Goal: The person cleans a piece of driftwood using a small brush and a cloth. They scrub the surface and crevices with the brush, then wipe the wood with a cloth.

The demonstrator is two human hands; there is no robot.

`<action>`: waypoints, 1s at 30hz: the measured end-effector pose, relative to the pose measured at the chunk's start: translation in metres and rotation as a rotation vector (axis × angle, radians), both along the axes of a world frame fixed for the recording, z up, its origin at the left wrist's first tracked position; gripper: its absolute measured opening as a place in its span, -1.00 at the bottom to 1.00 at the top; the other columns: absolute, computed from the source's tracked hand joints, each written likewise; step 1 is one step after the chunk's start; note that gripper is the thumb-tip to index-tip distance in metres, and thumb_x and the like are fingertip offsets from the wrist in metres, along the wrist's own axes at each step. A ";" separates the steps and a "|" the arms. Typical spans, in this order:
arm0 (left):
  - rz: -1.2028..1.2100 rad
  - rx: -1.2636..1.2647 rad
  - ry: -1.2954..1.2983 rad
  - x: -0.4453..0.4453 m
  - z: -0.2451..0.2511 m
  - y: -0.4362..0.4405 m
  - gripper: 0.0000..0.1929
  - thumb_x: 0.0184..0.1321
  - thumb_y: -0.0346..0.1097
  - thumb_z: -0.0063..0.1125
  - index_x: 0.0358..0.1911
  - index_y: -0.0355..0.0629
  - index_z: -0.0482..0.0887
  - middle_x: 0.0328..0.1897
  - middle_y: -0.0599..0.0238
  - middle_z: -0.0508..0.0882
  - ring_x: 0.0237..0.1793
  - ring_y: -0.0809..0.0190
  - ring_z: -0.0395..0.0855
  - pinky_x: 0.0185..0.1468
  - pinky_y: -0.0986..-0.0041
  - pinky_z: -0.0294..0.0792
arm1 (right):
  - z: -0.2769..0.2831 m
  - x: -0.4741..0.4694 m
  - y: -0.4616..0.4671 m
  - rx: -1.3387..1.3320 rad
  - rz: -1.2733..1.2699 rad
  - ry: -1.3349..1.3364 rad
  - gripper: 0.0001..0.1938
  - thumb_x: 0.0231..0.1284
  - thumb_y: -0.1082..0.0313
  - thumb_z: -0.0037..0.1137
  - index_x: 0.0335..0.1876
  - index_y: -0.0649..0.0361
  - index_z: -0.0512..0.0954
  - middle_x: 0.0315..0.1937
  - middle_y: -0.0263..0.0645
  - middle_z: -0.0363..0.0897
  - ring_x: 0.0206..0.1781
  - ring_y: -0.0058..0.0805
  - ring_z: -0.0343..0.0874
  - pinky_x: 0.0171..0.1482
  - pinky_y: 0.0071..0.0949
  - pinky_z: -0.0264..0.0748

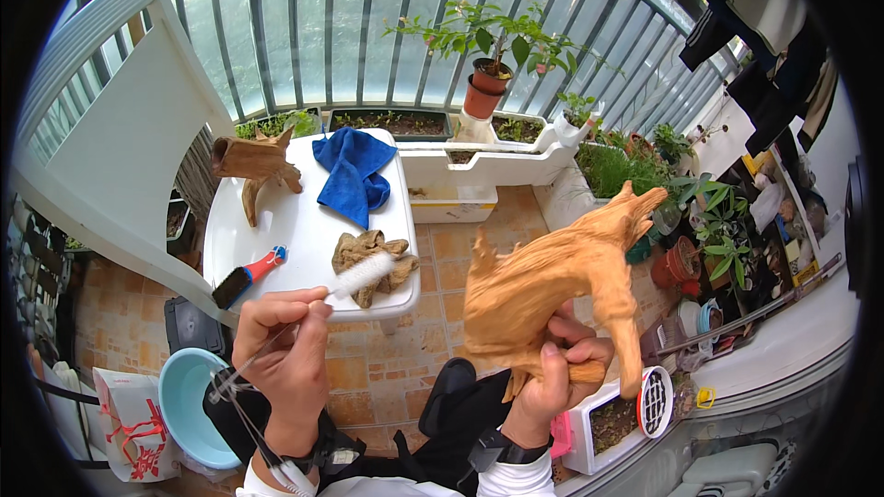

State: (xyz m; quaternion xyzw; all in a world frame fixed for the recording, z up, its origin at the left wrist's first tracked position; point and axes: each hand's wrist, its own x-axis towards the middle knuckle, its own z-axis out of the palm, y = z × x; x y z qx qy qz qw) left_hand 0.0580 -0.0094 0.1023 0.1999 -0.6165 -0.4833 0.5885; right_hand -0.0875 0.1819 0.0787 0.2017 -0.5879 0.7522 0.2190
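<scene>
My left hand pinches the wire stem of a white bottle brush between thumb and fingertips. The bristles point up and to the right, in front of a crumpled brown cloth. In my right hand is a carved or weathered piece of orange-brown driftwood, gripped by a lower branch. Its jagged end rises to the upper right and one limb hangs down. Brush and wood are apart. A second hollow wood piece stands on the white plastic chair seat.
A blue towel and a brush with a red-and-blue handle lie on the seat. A light-blue basin is at lower left, beside a paper bag. Potted plants line the railing. At right stands a planter box.
</scene>
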 end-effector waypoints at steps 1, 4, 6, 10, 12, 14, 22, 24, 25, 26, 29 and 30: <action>-0.136 0.116 0.103 0.001 -0.002 -0.001 -0.79 0.21 -0.70 0.26 -0.21 -0.23 0.57 -0.20 -0.03 0.81 -0.28 0.20 0.83 -0.12 0.43 0.66 | -0.001 0.003 0.003 0.004 0.042 0.007 -0.72 -0.03 0.61 0.00 -0.21 0.15 0.24 -0.20 0.03 0.59 0.13 -0.02 0.62 0.51 0.23 0.26; -0.352 0.359 0.241 0.003 0.000 -0.009 -0.80 0.25 -0.68 0.24 -0.20 -0.22 0.57 -0.18 -0.03 0.81 -0.29 0.21 0.83 -0.11 0.44 0.68 | -0.004 0.007 0.007 0.003 0.090 -0.045 -0.72 -0.03 0.62 0.01 -0.22 0.14 0.26 -0.22 0.01 0.61 0.11 -0.02 0.62 0.50 0.24 0.25; -0.383 0.503 0.281 0.002 0.004 -0.015 -0.83 0.26 -0.65 0.25 -0.20 -0.22 0.57 -0.17 -0.05 0.81 -0.31 0.20 0.84 -0.11 0.43 0.69 | -0.007 0.005 0.005 0.000 0.116 -0.006 -0.76 0.03 0.56 0.08 -0.23 0.15 0.29 -0.23 -0.04 0.61 0.02 -0.15 0.61 0.34 0.06 0.34; -0.446 0.462 0.271 -0.001 0.010 -0.026 -0.80 0.23 -0.66 0.26 -0.19 -0.22 0.56 -0.17 -0.06 0.81 -0.33 0.21 0.83 -0.15 0.45 0.67 | -0.009 0.000 0.000 -0.050 0.225 0.091 -0.76 0.21 0.53 0.18 -0.24 0.15 0.29 -0.26 -0.13 0.61 -0.16 -0.42 0.59 0.06 -0.26 0.51; -0.458 0.422 0.203 -0.005 0.011 -0.030 -0.80 0.23 -0.66 0.27 -0.19 -0.23 0.56 -0.19 -0.05 0.81 -0.34 0.24 0.82 -0.16 0.46 0.66 | -0.006 0.002 0.000 -0.112 0.312 0.060 -0.76 0.23 0.68 0.04 -0.23 0.13 0.27 -0.24 -0.02 0.66 -0.15 -0.38 0.64 0.31 -0.09 0.47; -0.492 0.435 0.155 -0.009 0.013 -0.032 -0.79 0.22 -0.66 0.28 -0.19 -0.23 0.56 -0.22 -0.04 0.82 -0.36 0.27 0.81 -0.18 0.48 0.66 | -0.002 0.005 0.001 -0.041 0.312 0.021 -0.77 0.21 0.66 0.05 -0.24 0.13 0.27 -0.23 0.03 0.68 -0.09 -0.30 0.68 0.45 0.03 0.34; -0.409 0.361 0.009 -0.016 0.031 -0.032 -0.80 0.19 -0.64 0.28 -0.23 -0.20 0.56 -0.28 0.02 0.81 -0.41 0.30 0.80 -0.25 0.56 0.64 | 0.005 0.007 0.002 0.091 0.323 -0.006 -0.78 0.15 0.59 0.09 -0.27 0.14 0.28 -0.21 0.13 0.71 0.06 -0.12 0.74 0.60 0.20 0.13; -0.389 0.394 0.004 -0.016 0.030 -0.027 -0.81 0.19 -0.65 0.26 -0.26 -0.20 0.56 -0.29 0.00 0.81 -0.45 0.28 0.78 -0.27 0.55 0.65 | 0.004 0.007 0.002 0.026 0.352 -0.078 -0.78 0.15 0.61 0.06 -0.27 0.15 0.27 -0.19 0.15 0.71 0.06 -0.14 0.73 0.60 0.21 0.12; -0.322 0.399 0.043 -0.016 0.029 -0.029 -0.82 0.19 -0.65 0.26 -0.26 -0.21 0.56 -0.30 -0.01 0.80 -0.44 0.28 0.79 -0.27 0.55 0.65 | 0.004 0.007 0.002 0.032 0.377 -0.063 -0.78 0.15 0.62 0.06 -0.27 0.15 0.27 -0.18 0.15 0.71 0.05 -0.16 0.72 0.61 0.19 0.12; -0.396 0.405 0.002 -0.017 0.026 -0.026 -0.82 0.19 -0.65 0.26 -0.26 -0.21 0.56 -0.30 0.00 0.80 -0.44 0.28 0.79 -0.28 0.54 0.65 | 0.004 0.008 0.001 0.052 0.370 -0.050 -0.78 0.14 0.62 0.05 -0.27 0.15 0.27 -0.18 0.15 0.70 0.04 -0.18 0.71 0.61 0.16 0.12; -0.390 0.409 0.025 -0.015 0.019 -0.030 -0.83 0.20 -0.62 0.27 -0.26 -0.20 0.56 -0.32 0.02 0.80 -0.44 0.28 0.80 -0.31 0.53 0.67 | 0.003 0.009 -0.005 -0.052 0.358 -0.114 -0.77 0.06 0.67 0.04 -0.30 0.15 0.27 -0.14 0.06 0.68 -0.02 -0.32 0.66 0.43 -0.04 0.41; -0.381 0.441 0.024 -0.016 0.018 -0.037 -0.84 0.21 -0.62 0.26 -0.27 -0.19 0.57 -0.31 0.03 0.80 -0.43 0.28 0.80 -0.31 0.53 0.68 | 0.005 0.010 -0.004 -0.082 0.346 -0.123 -0.76 0.04 0.66 0.05 -0.30 0.15 0.28 -0.16 0.04 0.68 -0.03 -0.33 0.65 0.33 -0.11 0.46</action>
